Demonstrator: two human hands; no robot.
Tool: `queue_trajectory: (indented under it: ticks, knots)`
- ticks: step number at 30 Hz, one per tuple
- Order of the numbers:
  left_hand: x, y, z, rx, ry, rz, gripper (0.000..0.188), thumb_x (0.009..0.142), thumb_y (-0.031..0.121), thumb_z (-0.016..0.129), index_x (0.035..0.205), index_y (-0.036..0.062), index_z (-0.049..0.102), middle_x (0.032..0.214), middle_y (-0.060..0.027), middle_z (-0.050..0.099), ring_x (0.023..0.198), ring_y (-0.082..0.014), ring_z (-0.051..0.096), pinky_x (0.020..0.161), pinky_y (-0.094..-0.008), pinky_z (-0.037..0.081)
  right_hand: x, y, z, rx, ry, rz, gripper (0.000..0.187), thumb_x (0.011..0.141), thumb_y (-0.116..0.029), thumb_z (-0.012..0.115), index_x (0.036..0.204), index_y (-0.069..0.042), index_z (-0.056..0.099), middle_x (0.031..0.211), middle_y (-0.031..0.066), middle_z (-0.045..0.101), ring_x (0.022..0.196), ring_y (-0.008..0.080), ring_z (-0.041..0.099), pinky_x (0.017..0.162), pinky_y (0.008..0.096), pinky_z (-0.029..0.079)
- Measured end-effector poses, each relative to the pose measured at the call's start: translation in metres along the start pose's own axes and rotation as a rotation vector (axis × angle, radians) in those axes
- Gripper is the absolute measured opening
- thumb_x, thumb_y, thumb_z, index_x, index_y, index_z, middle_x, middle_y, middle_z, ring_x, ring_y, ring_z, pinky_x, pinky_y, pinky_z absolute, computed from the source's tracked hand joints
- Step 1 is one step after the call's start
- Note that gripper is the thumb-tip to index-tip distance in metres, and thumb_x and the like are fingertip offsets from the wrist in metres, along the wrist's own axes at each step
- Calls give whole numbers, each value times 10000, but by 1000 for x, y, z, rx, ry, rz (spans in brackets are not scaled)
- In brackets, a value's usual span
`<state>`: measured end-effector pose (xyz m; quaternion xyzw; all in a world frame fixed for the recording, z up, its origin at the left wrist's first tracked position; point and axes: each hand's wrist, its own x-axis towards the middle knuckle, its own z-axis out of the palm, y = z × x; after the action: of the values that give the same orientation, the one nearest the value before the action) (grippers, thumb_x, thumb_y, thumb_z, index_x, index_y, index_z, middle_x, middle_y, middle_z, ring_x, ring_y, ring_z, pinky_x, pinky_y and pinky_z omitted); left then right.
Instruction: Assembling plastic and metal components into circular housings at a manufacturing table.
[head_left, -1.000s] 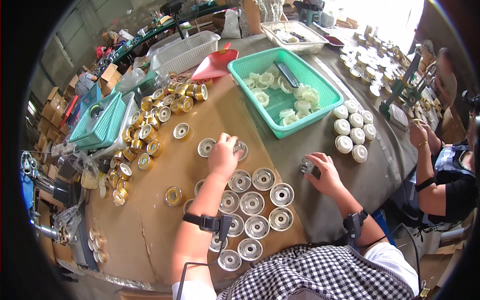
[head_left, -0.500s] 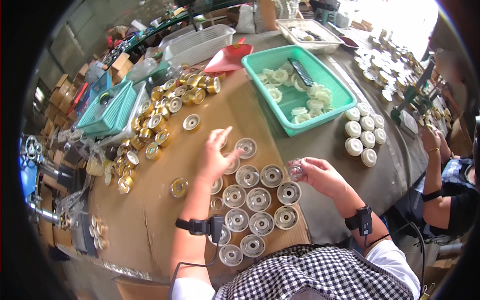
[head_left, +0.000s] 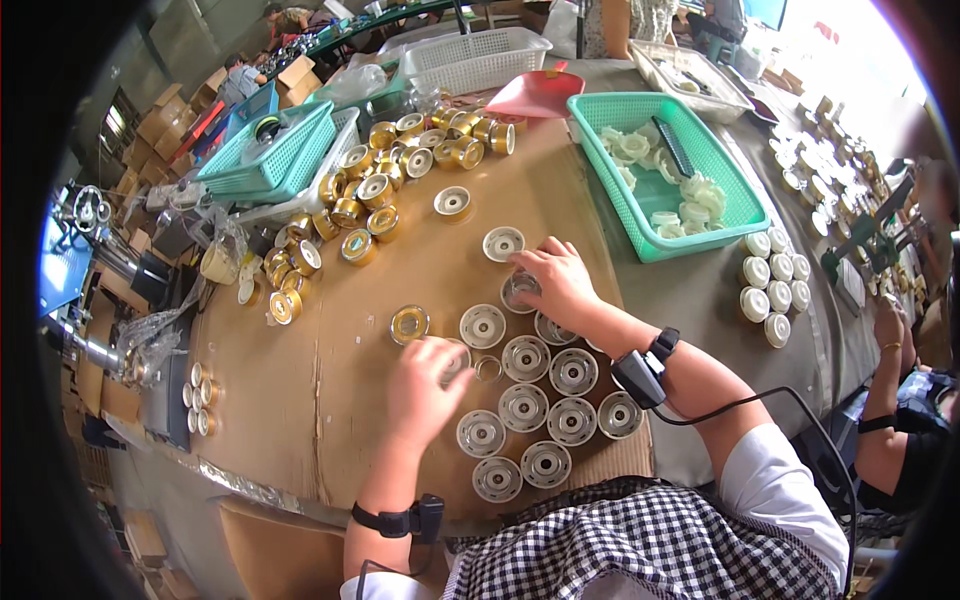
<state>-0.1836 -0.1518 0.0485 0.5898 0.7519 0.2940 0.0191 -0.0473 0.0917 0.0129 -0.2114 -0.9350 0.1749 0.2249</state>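
Observation:
On the brown cardboard stand rows of round silver-white caps (head_left: 525, 359) with ringed centres. My right hand (head_left: 560, 285) reaches over the rows, its fingertips closed at the rim of one cap (head_left: 519, 294). The clear ring it held earlier cannot be made out. My left hand (head_left: 425, 390) is smeared by motion; its fingers are beside another round piece (head_left: 455, 360), and whether they hold it is unclear. A small clear ring (head_left: 488, 369) lies between the hands. Just beyond my left hand sits a gold-rimmed cap (head_left: 409, 324). Another white-topped cap (head_left: 503, 243) stands beyond my right hand.
Gold caps (head_left: 375, 190) are heaped at the far left. A green basket (head_left: 660, 250) holds white plastic rings. White caps (head_left: 779, 268) stand grouped right of it. A red dustpan (head_left: 540, 95) lies behind. Another person's arm (head_left: 885, 400) shows at the right.
My right hand has moved left and forward from the right edge of the rows to a cap there. My left hand has come back toward me. The whole view has shifted right.

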Motion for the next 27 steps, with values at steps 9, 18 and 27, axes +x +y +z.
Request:
queue_trajectory:
  ticks: [9, 18, 27]
  knots:
    - [-7, 7, 21, -35, -36, 52, 127, 735, 97, 835, 835, 70, 762, 1011, -58, 657, 976, -258, 625, 860, -396, 532, -24, -7, -44, 179, 47, -73, 507, 774, -281, 845, 1209, -80, 678, 1129, 123, 686, 1143, 337, 579, 1010, 458, 481]
    - [45, -14, 57, 122, 40, 125, 175, 739, 104, 829, 837, 78, 687, 1131, -42, 724, 1039, -267, 654, 932, -423, 470, -152, -2, -117, 287, -30, 73, 305, 865, -182, 787, 1130, -56, 704, 958, 121, 662, 886, 323, 658, 795, 426, 546]
    - [58, 6, 49, 140, 140, 149, 479, 768, 172, 850, 1192, 70, 652, 1150, -119, 698, 1104, -339, 622, 1001, -449, 476, -258, 20, -227, 265, 13, 268, 275, 847, -94, 779, 1105, -23, 713, 1036, 121, 712, 934, 257, 702, 838, 375, 565]
